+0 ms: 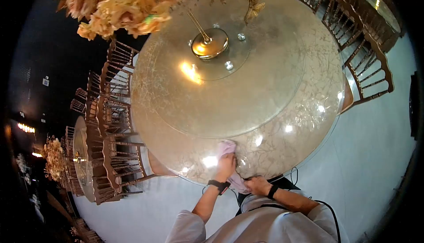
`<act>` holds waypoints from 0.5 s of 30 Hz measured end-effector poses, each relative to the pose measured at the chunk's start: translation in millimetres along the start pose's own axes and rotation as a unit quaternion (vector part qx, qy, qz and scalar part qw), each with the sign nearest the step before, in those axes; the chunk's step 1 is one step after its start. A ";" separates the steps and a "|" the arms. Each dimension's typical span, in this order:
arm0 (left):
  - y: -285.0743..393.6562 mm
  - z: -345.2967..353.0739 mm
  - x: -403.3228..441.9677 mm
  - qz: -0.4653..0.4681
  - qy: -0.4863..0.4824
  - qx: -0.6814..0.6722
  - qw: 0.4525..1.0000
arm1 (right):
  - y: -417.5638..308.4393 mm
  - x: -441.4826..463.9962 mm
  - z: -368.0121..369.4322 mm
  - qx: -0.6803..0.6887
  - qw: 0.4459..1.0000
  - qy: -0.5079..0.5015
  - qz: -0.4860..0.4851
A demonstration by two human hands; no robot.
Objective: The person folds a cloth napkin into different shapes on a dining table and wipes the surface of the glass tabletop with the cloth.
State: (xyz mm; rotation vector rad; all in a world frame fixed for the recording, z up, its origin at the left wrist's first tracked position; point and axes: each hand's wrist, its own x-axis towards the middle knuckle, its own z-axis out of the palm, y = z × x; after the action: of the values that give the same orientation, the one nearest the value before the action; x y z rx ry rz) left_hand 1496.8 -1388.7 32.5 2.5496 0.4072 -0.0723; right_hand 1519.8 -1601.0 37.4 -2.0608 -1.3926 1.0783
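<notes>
A pink cloth (238, 183) lies over the near edge of a round marble-patterned table (282, 150). My left hand (226, 165) presses on the upper part of the cloth against the tabletop, its fingers closed round it. To the right, at the table's edge, my right hand (258, 185) grips the lower end of the cloth. Both wrists wear dark bands. A round glass turntable (256, 97) lies beyond my hands, and a gold stand base (210, 43) rests on it.
Large cream and peach flowers (128, 7) hang over the table's far left. Wooden chairs (117, 154) line the left side, with more chairs (371, 71) at the upper right. Another table (81, 154) stands far left. A black cable (334, 216) runs beside my body.
</notes>
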 end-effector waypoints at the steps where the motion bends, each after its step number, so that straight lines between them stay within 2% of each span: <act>1: -6.2 -5.3 -8.6 0.003 0.002 0.000 1.000 | -0.7 -1.2 -4.4 0.007 1.000 -0.012 0.003; 2: -10.6 -11.3 -14.9 0.007 0.006 -0.001 1.000 | 0.8 -2.5 -8.5 0.000 1.000 -0.009 -0.003; 4: -15.1 -21.5 -25.9 -0.060 0.024 -0.045 0.997 | 9.2 -6.6 -16.1 0.008 0.999 0.045 0.017; 6: -11.3 -39.2 -41.1 -0.070 0.030 -0.057 0.995 | 25.5 -5.9 -17.8 -0.033 0.998 0.040 0.032; 8: -20.4 -37.1 -57.8 -0.046 0.073 0.036 0.996 | 31.3 -9.8 -30.5 -0.113 0.977 0.160 0.086; 9: -23.1 -34.3 -69.2 -0.046 0.081 0.037 0.995 | 40.5 -9.0 -30.6 -0.147 0.964 0.194 0.106; 11: -31.1 -27.8 -87.3 -0.038 0.139 0.170 0.975 | 40.6 -24.0 -58.5 -0.165 0.958 0.217 0.093; 14: -49.9 -11.4 -116.2 -0.177 -0.047 0.132 0.974 | 52.1 -22.6 -59.1 -0.163 0.954 0.222 0.117; 15: -66.3 8.7 -126.0 -0.154 -0.022 0.179 0.972 | 53.5 -20.1 -55.5 -0.170 0.952 0.225 0.120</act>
State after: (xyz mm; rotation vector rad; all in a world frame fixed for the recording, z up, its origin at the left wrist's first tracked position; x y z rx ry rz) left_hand 1357.0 -1374.5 7.9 2.8040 0.8347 -0.3453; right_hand 1590.9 -1636.9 40.5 -2.5697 -1.1716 0.4134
